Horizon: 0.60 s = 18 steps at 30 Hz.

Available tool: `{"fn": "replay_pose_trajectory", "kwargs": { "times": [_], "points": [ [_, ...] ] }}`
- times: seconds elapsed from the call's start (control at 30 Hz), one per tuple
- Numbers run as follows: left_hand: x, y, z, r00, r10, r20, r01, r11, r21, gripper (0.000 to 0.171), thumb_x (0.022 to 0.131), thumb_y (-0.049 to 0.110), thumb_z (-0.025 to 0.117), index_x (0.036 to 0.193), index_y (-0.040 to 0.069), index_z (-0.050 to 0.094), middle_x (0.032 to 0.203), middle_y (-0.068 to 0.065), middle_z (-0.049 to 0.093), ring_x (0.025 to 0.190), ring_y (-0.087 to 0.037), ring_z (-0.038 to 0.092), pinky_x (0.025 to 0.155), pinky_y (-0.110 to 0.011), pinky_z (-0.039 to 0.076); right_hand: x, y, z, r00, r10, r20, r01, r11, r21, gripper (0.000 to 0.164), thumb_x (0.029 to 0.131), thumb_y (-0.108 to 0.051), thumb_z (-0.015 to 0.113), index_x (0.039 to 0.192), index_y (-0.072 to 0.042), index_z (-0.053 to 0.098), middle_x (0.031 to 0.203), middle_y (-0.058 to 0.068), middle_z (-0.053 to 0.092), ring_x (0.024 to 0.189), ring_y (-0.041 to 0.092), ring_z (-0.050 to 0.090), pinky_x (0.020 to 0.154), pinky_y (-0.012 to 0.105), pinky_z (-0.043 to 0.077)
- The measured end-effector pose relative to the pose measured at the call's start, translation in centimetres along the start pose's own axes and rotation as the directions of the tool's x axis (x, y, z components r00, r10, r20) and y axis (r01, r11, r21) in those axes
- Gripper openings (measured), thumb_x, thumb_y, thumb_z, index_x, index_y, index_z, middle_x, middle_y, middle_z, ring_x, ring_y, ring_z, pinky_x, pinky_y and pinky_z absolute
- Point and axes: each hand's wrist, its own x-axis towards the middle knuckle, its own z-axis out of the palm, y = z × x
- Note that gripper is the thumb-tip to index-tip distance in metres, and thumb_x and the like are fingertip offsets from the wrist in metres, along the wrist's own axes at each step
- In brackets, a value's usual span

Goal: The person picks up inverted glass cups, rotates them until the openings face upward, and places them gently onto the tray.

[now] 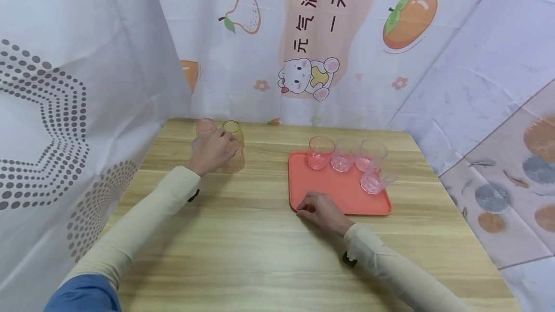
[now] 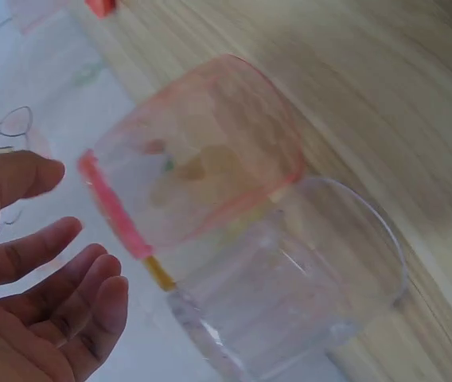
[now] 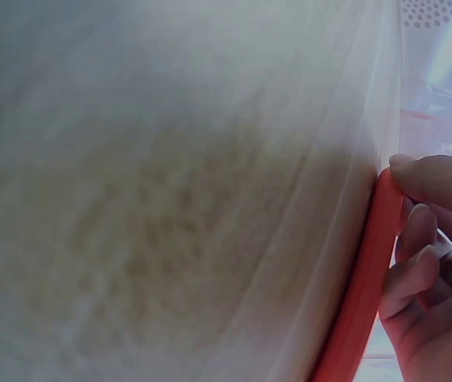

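My left hand [image 1: 213, 150] reaches over a group of tumblers at the table's back left. Its fingers are relaxed and spread apart in the left wrist view, beside a pink-tinted tumbler [image 2: 210, 147] and a clear tumbler [image 2: 305, 298]. A yellow tumbler [image 1: 234, 129] stands just behind the fingers in the head view. With thumb and fingers, my right hand [image 1: 323, 211] pinches the near left corner of a red tray [image 1: 334, 191]. On that tray, a pink-rimmed tumbler [image 1: 320, 155] and clear tumblers stand along the back, and a clear tumbler [image 1: 372, 183] lies tipped at the right.
The wooden table [image 1: 243, 254] carries everything. A printed curtain [image 1: 243, 61] hangs along its back edge, with more patterned cloth [image 1: 130, 52] close on the left and right sides.
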Motion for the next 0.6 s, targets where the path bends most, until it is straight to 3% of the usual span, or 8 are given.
{"fn": "replay_pose_trajectory", "kwargs": {
  "times": [0.2,0.33,0.5,0.6],
  "points": [
    [-0.1,-0.7,0.4,0.989,-0.088,0.117,0.092,0.995,-0.027,0.032,0.096,0.027,0.069,0.106,-0.003,0.072,0.094,-0.02,0.064,0.089,-0.036,0.061,0.071,-0.048,0.051,0.0,0.1,-0.1,0.999,0.042,0.023,-0.043,0.999,0.033,0.007,0.089,-0.016,0.082,0.095,-0.018,0.08,0.088,-0.015,0.064,0.078,0.004,0.057,0.069,0.025,0.051],
    [-0.1,-1.1,0.7,0.985,-0.1,0.138,0.108,0.993,-0.048,0.035,0.095,0.032,0.069,0.102,-0.003,0.071,0.095,-0.02,0.063,0.09,-0.036,0.061,0.07,-0.049,0.052,0.1,0.1,-0.1,0.998,0.058,0.036,-0.059,0.997,0.039,0.007,0.089,-0.016,0.083,0.095,-0.018,0.081,0.087,-0.015,0.063,0.076,0.004,0.055,0.066,0.024,0.049],
    [0.2,-1.6,1.1,0.987,-0.09,0.136,0.098,0.994,-0.052,0.034,0.095,0.033,0.069,0.086,0.0,0.069,0.084,-0.017,0.062,0.081,-0.033,0.06,0.067,-0.047,0.051,0.2,0.2,-0.2,0.997,0.059,0.046,-0.061,0.997,0.042,0.008,0.089,-0.017,0.083,0.096,-0.019,0.081,0.087,-0.016,0.063,0.076,0.004,0.055,0.067,0.024,0.05],
    [0.4,-1.7,1.2,0.987,-0.08,0.141,0.089,0.994,-0.062,0.03,0.095,0.031,0.068,0.084,0.004,0.072,0.079,-0.014,0.062,0.077,-0.032,0.06,0.067,-0.047,0.051,0.3,0.2,-0.2,0.997,0.067,0.047,-0.069,0.996,0.051,0.009,0.088,-0.017,0.083,0.096,-0.02,0.081,0.087,-0.016,0.064,0.076,0.005,0.056,0.067,0.024,0.05]
  ]
}}
